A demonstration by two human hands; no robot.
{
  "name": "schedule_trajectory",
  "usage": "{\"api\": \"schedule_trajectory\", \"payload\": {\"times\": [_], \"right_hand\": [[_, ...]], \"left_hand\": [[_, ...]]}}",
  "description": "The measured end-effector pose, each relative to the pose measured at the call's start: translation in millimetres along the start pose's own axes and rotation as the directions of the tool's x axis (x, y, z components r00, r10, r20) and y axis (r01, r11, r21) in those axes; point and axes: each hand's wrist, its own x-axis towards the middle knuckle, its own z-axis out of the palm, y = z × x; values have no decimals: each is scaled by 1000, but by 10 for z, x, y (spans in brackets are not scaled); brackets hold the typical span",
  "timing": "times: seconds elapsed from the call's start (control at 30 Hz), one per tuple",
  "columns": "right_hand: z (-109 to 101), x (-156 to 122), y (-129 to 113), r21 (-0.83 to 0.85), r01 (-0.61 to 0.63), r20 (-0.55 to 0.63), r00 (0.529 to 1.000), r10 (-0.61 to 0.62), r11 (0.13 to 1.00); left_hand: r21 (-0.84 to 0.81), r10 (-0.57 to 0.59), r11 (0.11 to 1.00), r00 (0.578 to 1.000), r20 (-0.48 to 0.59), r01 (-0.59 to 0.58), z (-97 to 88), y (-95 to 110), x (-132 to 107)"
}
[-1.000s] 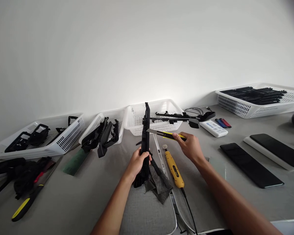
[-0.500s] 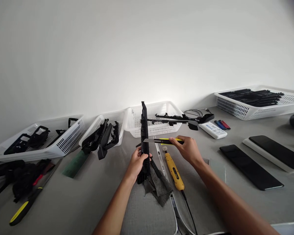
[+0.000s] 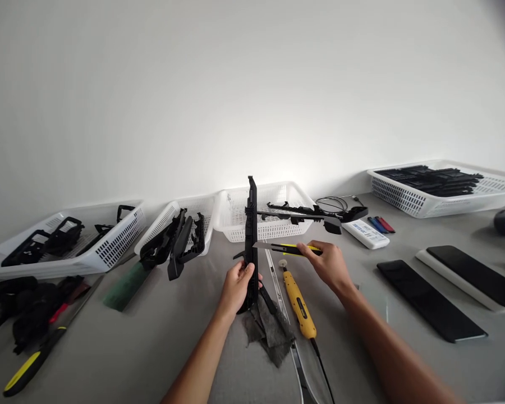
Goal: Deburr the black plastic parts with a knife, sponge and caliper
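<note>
My left hand [image 3: 237, 286] is wrapped round the lower end of a long black plastic part [image 3: 251, 235] and holds it upright on the grey table. My right hand [image 3: 329, 262] grips a yellow and black utility knife [image 3: 287, 247]. Its bare blade points left and its tip touches the black part's right edge. A dark grey cloth [image 3: 269, 331] lies under the part's foot. Just right of it lies a yellow-handled tool [image 3: 299, 304] with a cable.
Three white baskets [image 3: 264, 210] [image 3: 173, 219] [image 3: 76, 247] hold black parts along the wall; a fourth [image 3: 441, 188] stands at the far right. Black panels [image 3: 429, 300] lie right. A green block [image 3: 124, 286] and a yellow-black tool [image 3: 29, 365] lie left.
The knife blade shifted slightly right and down along the black part's edge. The camera view tipped up a little. My left hand keeps its grip.
</note>
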Motion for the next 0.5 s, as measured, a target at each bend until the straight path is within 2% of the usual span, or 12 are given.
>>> {"api": "schedule_trajectory", "payload": {"times": [0.2,0.37,0.5], "right_hand": [[-4,9,34,57,7,95,995,-13,998],[-30,34,50,40,-13,-27,1000,14,999],[-22,15,19,145,29,83,996,-41,989]], "left_hand": [[-25,-2,1000,1000,28,2,-1,37,-11],[-54,-14,998,999,30,15,-23,68,-6],[-63,1,998,998,63,3,-33,69,-4]]}}
